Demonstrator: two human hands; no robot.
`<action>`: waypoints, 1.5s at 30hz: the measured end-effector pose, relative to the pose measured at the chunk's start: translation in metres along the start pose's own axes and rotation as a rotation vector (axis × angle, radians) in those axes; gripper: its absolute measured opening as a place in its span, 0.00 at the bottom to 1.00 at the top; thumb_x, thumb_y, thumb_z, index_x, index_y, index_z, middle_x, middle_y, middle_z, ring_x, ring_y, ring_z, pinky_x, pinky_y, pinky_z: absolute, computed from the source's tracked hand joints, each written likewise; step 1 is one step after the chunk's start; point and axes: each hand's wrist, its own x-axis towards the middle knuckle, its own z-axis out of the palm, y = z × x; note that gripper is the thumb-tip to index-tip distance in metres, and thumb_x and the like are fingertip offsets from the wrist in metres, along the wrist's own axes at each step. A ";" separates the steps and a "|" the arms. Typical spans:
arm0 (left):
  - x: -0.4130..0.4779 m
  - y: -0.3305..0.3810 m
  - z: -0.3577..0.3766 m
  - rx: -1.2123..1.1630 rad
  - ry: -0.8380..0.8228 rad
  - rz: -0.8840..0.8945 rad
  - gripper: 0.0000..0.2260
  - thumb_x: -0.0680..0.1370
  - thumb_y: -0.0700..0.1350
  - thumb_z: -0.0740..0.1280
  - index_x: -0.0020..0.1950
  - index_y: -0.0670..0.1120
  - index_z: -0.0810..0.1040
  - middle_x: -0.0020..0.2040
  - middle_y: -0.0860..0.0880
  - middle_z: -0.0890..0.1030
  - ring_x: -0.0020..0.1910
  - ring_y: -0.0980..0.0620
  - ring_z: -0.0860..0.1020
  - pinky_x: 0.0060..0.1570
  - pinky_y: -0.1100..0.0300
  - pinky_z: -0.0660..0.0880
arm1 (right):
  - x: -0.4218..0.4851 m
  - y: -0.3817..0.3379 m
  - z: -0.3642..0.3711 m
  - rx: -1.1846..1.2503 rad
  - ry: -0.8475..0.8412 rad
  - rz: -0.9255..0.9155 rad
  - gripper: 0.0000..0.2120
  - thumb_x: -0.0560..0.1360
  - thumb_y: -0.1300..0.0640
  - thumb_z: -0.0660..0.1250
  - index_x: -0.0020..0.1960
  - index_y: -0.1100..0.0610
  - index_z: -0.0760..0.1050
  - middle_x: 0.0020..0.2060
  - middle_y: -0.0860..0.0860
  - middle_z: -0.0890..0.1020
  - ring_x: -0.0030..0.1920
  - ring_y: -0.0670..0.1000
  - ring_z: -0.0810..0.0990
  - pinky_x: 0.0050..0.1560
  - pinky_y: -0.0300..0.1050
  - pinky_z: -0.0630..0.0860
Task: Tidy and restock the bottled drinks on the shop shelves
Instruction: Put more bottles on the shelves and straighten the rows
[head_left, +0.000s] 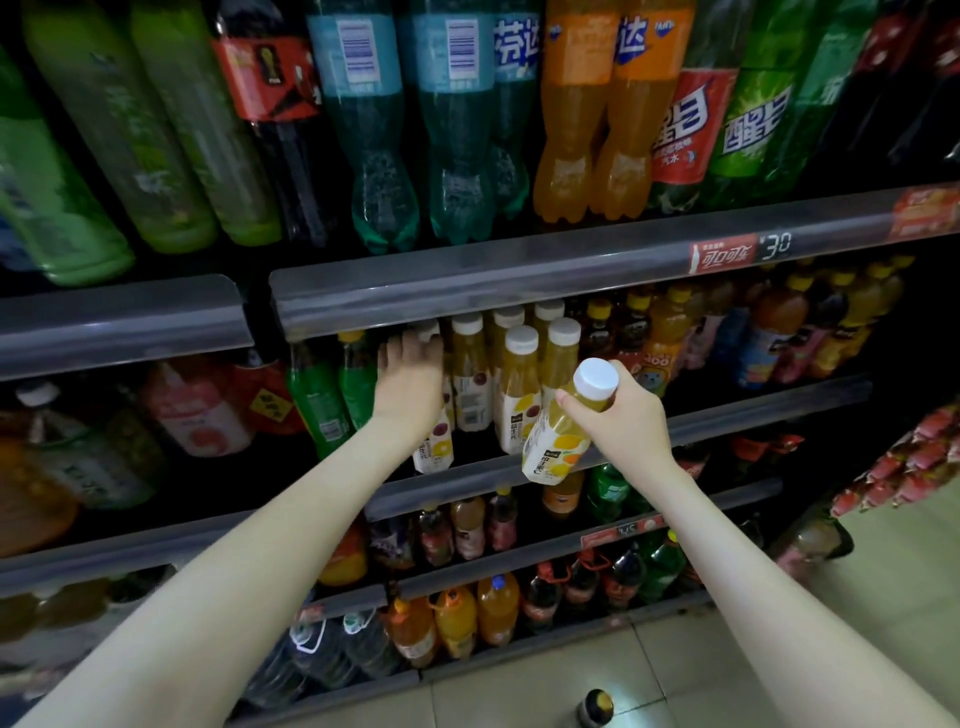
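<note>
Nearest, well below the juice row (519, 384) and out in front of it, a dark bottle with a yellow label (597, 707) stands alone on the pale floor tiles (675, 649). Both bare forearms reach up toward the juice row. The right hand (621, 415) is wrapped round the neck of a white-capped juice bottle (561, 441), thumb across the front just under the cap. It holds the bottle tilted, with the base in front of the juice row's right end and over the lower rail (467, 486). The left hand (410, 374) reaches into the left end of the juice row, its back to the camera and its fingers against a bottle beside its white cap; whether they close round it cannot be told. The juice row stands upright and several bottles deep, yellow drink under white caps. Just left of the juice row stand green bottles (332, 400); to its right are yellow-capped drinks (665, 332). Below the juice row, further shelves hold small mixed bottles and big orange jugs (457, 618). Above the juice row, past the upper rail (519, 280) with its red price tag (727, 255), stand large teal bottles (374, 130) and orange soda bottles (592, 130).
</note>
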 end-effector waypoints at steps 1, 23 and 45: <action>0.000 0.005 0.000 0.028 0.030 0.027 0.25 0.78 0.43 0.64 0.73 0.44 0.63 0.69 0.38 0.64 0.69 0.37 0.61 0.71 0.42 0.55 | -0.001 -0.001 0.001 -0.001 -0.006 0.000 0.17 0.68 0.38 0.69 0.48 0.48 0.71 0.41 0.43 0.81 0.44 0.45 0.79 0.41 0.46 0.77; 0.014 0.043 0.001 -0.116 -0.045 0.151 0.19 0.82 0.49 0.59 0.71 0.46 0.64 0.62 0.40 0.73 0.60 0.40 0.71 0.49 0.52 0.71 | 0.006 -0.007 -0.012 0.079 -0.058 0.058 0.14 0.70 0.44 0.73 0.47 0.45 0.69 0.41 0.43 0.80 0.35 0.44 0.80 0.27 0.37 0.77; -0.043 0.010 0.055 -0.604 -0.036 -0.493 0.23 0.79 0.48 0.65 0.66 0.34 0.64 0.60 0.36 0.73 0.55 0.37 0.76 0.47 0.50 0.73 | 0.029 0.000 0.067 -0.358 -0.270 -0.015 0.22 0.79 0.53 0.65 0.69 0.55 0.62 0.47 0.53 0.78 0.45 0.56 0.79 0.38 0.46 0.74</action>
